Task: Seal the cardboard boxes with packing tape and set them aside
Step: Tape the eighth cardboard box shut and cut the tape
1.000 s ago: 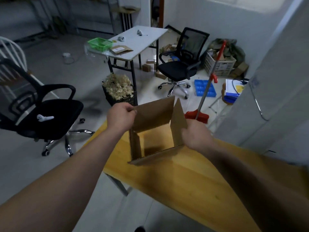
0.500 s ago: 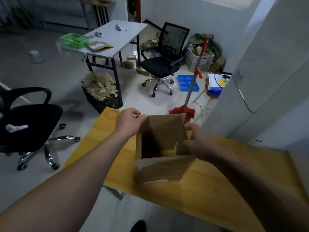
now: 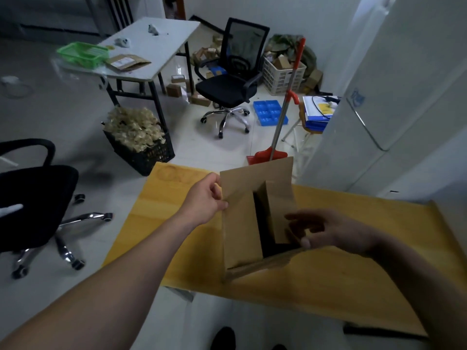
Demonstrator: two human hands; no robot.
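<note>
Dustpan (image 3: 267, 155) behind box (image 3: 242, 223) (hand (image 3: 204, 198) holding flap)

A box (image 3: 255, 218) stands on a yellow table (image 3: 328, 281) at centre, its flaps partly folded over a dark gap. The left hand (image 3: 204, 200) pinches the flap edge at nine o'clock of the box; the right hand (image 3: 326, 231), fingers spread, touches the flap at three o'clock. A chair (image 3: 232, 82) stands at twelve o'clock, a broom (image 3: 280, 122) at one.
</note>
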